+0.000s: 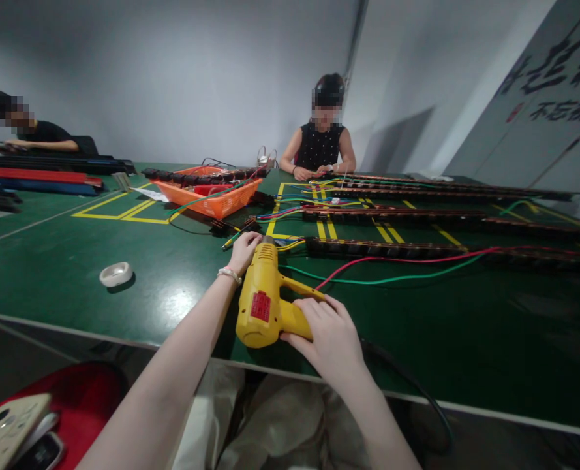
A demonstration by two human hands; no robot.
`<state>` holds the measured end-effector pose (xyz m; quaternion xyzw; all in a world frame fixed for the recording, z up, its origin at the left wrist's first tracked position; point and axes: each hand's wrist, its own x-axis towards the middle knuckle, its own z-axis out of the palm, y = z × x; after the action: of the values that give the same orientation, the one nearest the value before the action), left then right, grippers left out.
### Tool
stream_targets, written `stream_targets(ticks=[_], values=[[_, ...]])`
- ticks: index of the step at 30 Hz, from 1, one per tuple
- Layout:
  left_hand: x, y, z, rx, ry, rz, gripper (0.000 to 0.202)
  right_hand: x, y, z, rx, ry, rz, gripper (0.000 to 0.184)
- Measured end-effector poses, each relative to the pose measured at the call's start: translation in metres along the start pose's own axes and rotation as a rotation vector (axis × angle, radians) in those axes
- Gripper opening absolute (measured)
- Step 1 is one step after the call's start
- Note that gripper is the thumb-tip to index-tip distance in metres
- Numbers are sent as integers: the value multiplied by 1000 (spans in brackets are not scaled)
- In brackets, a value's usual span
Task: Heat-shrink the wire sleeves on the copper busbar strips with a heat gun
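Note:
My right hand (333,333) is wrapped around the handle of a yellow heat gun (258,294), which points away from me over the table. A black cord runs from its handle down past the table's front edge. My left hand (245,251), with a beaded bracelet at the wrist, is closed right beside the gun's metal nozzle (267,240); what its fingers hold is hidden. Yellow wires (290,246) from the nearest long dark strip (382,249) run behind the nozzle toward that hand. Other loose wire ends (231,241) lie just beyond it.
An orange basket (221,203) bears a dark strip and wires. More strips (392,214) lie on the green table (64,274) at right, with red and green wires (382,281). A white oval ring (116,274) sits at left. Two other people (321,140) work across the table.

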<state>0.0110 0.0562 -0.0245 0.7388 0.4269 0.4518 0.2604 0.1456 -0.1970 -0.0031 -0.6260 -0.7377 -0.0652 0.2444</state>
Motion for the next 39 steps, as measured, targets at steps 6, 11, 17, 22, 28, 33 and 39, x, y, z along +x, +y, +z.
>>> stream_targets(ticks=[6,11,17,22,28,33,39], values=[[-1,-2,-1,7,5,23,19,-1,1,1,2,14,-8,44],[-2,-4,-1,5,8,24,20,-1,4,1,-21,18,-17,44],[-2,-5,2,-19,17,54,23,-10,24,-7,-44,34,6,43],[-2,-7,3,-32,22,37,23,-23,39,-15,-112,94,35,37],[-2,-3,2,-25,35,26,22,-27,40,-18,-128,117,28,35],[-3,-1,2,-30,42,11,23,-23,31,-16,-75,135,79,34],[-3,-2,1,-25,15,37,24,-9,7,-4,1,104,95,36]])
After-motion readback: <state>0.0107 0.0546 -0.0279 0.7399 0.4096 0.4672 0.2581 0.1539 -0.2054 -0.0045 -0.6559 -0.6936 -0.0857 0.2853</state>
